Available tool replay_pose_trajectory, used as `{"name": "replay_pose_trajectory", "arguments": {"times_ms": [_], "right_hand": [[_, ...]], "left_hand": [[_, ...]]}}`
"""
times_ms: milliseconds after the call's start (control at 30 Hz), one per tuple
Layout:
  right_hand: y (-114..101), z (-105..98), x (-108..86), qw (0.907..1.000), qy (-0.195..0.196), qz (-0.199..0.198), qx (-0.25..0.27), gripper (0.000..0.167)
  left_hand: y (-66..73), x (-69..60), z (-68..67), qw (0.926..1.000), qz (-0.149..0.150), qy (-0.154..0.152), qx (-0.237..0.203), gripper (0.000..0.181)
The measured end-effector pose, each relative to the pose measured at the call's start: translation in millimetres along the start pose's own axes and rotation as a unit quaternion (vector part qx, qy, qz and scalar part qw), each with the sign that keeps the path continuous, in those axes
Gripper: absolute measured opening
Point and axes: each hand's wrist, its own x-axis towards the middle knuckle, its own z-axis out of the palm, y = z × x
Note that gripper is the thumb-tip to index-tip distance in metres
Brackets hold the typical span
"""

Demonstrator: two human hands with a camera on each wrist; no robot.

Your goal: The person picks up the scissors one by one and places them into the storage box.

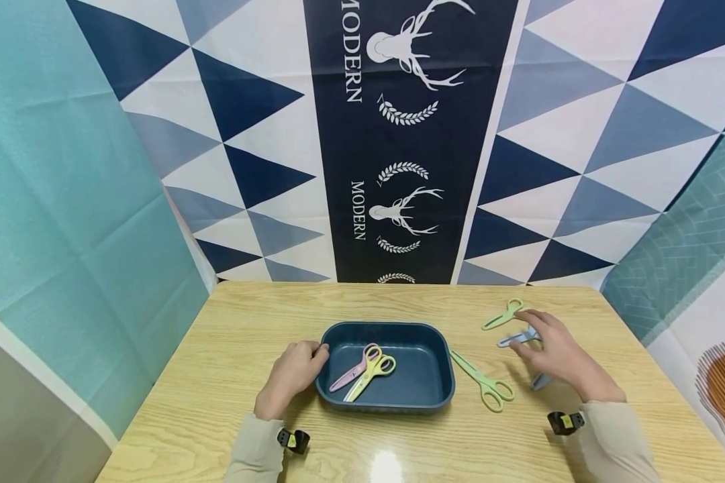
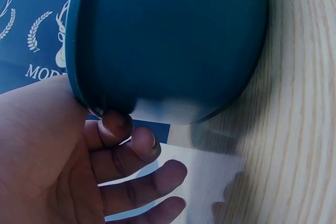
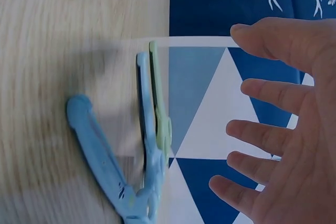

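Observation:
My left hand point(image 1: 294, 376) pinches the left rim of a dark blue tray point(image 1: 419, 396); in the left wrist view, thumb and forefinger meet at the tray's wall point(image 2: 168, 35). Inside the tray lie pink scissors point(image 1: 347, 379) and yellow scissors point(image 1: 365, 381). My right hand point(image 1: 552, 345) hovers over light blue scissors point(image 1: 519, 337), fingers spread and holding nothing. The right wrist view shows two light blue arms point(image 3: 100, 156) spread apart; whether they belong to one pair cannot be told. Green scissors point(image 1: 503, 315) lie just beyond them.
Another pair of green scissors point(image 1: 486, 384) lies between the tray and my right hand. The wooden table point(image 1: 248, 308) ends at a patterned cloth point(image 1: 266, 161) behind, with teal cloth hanging at the left side.

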Motion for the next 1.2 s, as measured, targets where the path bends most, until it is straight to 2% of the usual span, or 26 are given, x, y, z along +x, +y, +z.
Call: {"name": "replay_pose_trajectory", "arguments": {"times_ms": [333,567,1000,1200], "right_hand": [[13,-2,-4.2,1.0,0.002,0.009,-0.002,0.065],[24,-5,-12.6,0.9998,-0.001,0.018,0.004,0.063],[48,-10,-21.3,0.9995,0.009,0.031,0.0,0.061],[53,-11,-24.3,0.9986,-0.003,0.053,-0.001,0.062]], "left_hand": [[1.2,-0.2,-0.2,1.0,-0.002,-0.001,-0.001,0.043],[-0.7,-0.1,2.1,0.9999,0.013,0.009,0.004,0.042],[-1.5,0.8,1.1,0.9999,0.007,0.006,0.004,0.04],[-0.7,1.3,0.1,1.0,0.005,0.003,0.002,0.041]]}}
